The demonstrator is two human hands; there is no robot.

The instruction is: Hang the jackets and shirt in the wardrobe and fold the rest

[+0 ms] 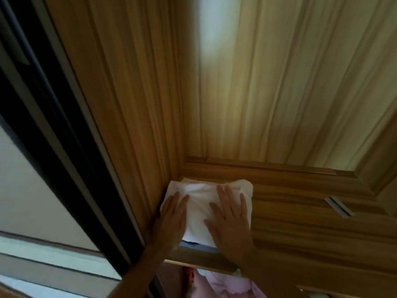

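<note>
Head view. Folded white garment (199, 214) lies on the wardrobe shelf (311, 224), far-left corner, against the side panel (133, 125). Left hand (171, 222) and right hand (231, 222) press it flat; grip apart, fingers straight. Pink garment (225, 284) shows below the shelf, seemingly hung. Task looks well along; what remains is out of sight.

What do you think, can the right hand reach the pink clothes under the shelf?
Probably not directly. The right hand lies flat on the folded white garment on the wooden shelf, and the pink garment is below that shelf board. The hand would have to pull back round the front edge first.
</note>
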